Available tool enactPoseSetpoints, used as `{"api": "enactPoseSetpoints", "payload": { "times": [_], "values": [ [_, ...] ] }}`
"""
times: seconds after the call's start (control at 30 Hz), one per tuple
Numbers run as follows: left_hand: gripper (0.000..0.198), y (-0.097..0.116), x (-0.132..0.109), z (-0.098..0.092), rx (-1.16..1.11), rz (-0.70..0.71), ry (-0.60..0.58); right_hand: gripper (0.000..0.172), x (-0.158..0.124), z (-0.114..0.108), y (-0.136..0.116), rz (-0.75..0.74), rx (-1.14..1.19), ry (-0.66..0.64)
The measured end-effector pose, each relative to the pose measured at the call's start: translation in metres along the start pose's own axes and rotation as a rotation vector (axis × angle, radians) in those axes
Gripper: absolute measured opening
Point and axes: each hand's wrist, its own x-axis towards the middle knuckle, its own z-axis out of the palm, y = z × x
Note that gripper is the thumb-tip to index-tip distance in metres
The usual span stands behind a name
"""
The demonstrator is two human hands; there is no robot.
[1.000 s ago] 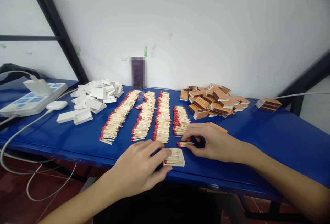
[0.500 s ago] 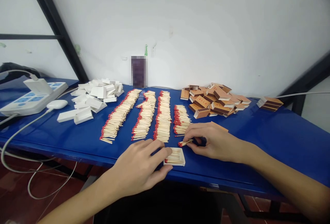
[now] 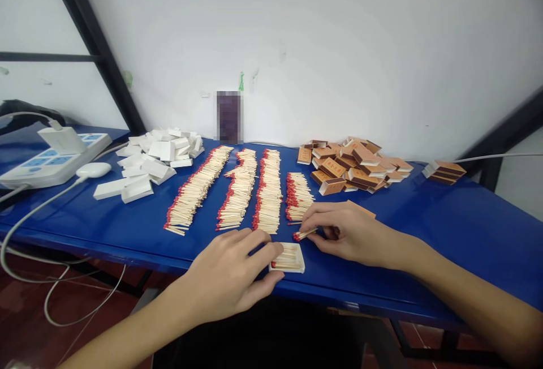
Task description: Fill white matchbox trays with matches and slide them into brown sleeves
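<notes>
Near the front edge of the blue table lies a small white matchbox tray (image 3: pixel 300 257) with a few matches (image 3: pixel 288 258) lying lengthwise in it. My left hand (image 3: pixel 237 270) grips the tray's left end between thumb and fingers, hiding that end. Just right of the tray, my right hand (image 3: pixel 345 233) pinches a small bunch of matches (image 3: pixel 304 235), red heads pointing left. Behind that hand is a short row of loose matches (image 3: pixel 299 194). Three longer rows, among them one of matches (image 3: pixel 268 191), run toward the wall further left.
White empty trays (image 3: pixel 159 157) are heaped at the back left, beside a power strip (image 3: pixel 55 157) with a charger and cables. Orange matchbox sleeves (image 3: pixel 352 165) are piled at the back right. A few matchboxes (image 3: pixel 444 171) sit farther right. A flat orange piece (image 3: pixel 360 208) is partly behind my right hand.
My right hand's fingers have drawn slightly more closed around the small bunch of matches. My left hand and the tray keep their place.
</notes>
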Motion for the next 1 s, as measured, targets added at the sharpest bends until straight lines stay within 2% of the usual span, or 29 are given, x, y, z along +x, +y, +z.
{"api": "enactPoseSetpoints", "payload": {
  "times": [0.5, 1.0],
  "values": [
    [0.019, 0.0003, 0.0022, -0.0016, -0.003, -0.007, -0.016, 0.024, 0.0009, -0.0017, -0.0012, 0.036, -0.019, -0.036],
    [0.020, 0.0000, 0.0009, -0.0007, 0.003, -0.001, -0.008, 0.024, 0.0005, -0.0031, -0.0012, 0.013, -0.030, -0.028]
  ]
}}
